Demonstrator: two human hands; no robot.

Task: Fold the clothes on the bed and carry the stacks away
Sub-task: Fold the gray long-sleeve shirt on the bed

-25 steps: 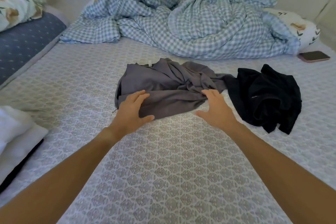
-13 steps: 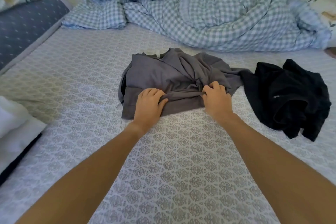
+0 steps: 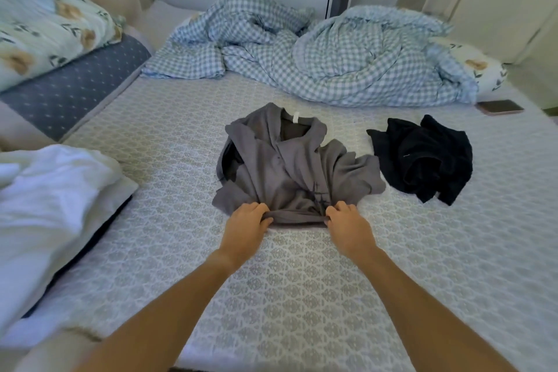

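The left hand [image 3: 246, 225] and right hand [image 3: 347, 225] are each gripping the near hem of the grey shirt [image 3: 290, 166], fingers curled round the bunched fabric. The shirt is lying crumpled mid-bed [image 3: 287, 296], collar and white label farthest from the hands. Just right of the shirt, a black garment [image 3: 422, 157] is lying heaped.

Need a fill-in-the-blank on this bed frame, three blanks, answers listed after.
1. Both hands grip the near edge of the ____ garment.
2. The black garment lies to the ____ of it.
3. By the checked duvet, at the bed's far right edge, lies a ____.
Answers: grey; right; phone
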